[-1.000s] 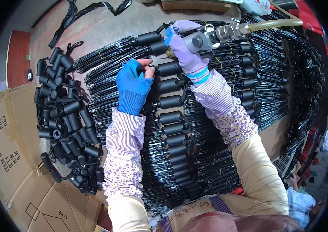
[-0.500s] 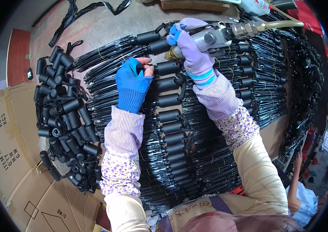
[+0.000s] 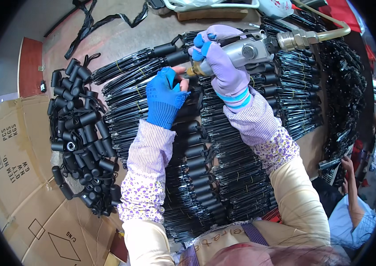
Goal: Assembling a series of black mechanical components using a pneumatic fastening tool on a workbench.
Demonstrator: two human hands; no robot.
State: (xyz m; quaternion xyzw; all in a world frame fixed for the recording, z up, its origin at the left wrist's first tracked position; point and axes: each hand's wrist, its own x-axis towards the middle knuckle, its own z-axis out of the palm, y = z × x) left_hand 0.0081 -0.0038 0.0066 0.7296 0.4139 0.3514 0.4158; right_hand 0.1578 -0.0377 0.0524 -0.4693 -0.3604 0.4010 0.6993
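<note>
My left hand (image 3: 166, 95), in a blue glove with bare fingertips, is closed, its thumb and finger pinching the end of a black umbrella handle that is mostly hidden. In my right hand (image 3: 225, 60), gloved in light purple, is a silver air-powered driver (image 3: 250, 51). Its brass-coloured nose points left and meets the handle right at my left fingertips. Black folding umbrella frames (image 3: 126, 64) lie side by side beneath both hands, bundled with thin yellow ties. Their cylindrical handles (image 3: 199, 153) run in a column toward me, some with wrist loops.
A heap of loose black handles (image 3: 81, 119) lies at the left, beside a cardboard box (image 3: 10, 146). An air hose (image 3: 325, 33) leads off from the driver at upper right. More frames (image 3: 299, 84) are stacked rightward. At far right, another person's arm (image 3: 352, 190) shows.
The driver's nose has come down and left onto the handle at my left fingertips. My left hand has shifted slightly right and down. The whole view has moved a little.
</note>
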